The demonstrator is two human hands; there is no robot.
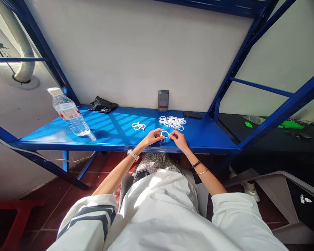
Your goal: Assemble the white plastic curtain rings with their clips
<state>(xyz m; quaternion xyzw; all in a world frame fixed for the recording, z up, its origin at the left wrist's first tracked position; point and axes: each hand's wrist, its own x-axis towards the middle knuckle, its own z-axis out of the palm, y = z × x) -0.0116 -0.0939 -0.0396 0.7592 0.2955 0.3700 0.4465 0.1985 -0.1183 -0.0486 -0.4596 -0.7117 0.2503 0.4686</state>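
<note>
Between my hands, just above the front edge of the blue shelf table (115, 139), is a small white ring (165, 131). The fingers of my left hand (153, 137) pinch its left side. At its right side, my right hand (179, 139) pinches it too. Behind my right hand lies a pile of similar white rings (172, 122). A smaller cluster of white rings (138, 126) rests on the table beyond my left hand. Whether the held ring is a closed loop or has a gap, I cannot make out.
A water bottle (72, 116) stands at the left. Along the back are a crumpled black bag (102, 104), a small dark box (163, 100) and a black phone (193, 114). Blue metal posts (232, 66) frame the table. Green items (291, 124) lie on a dark table at right.
</note>
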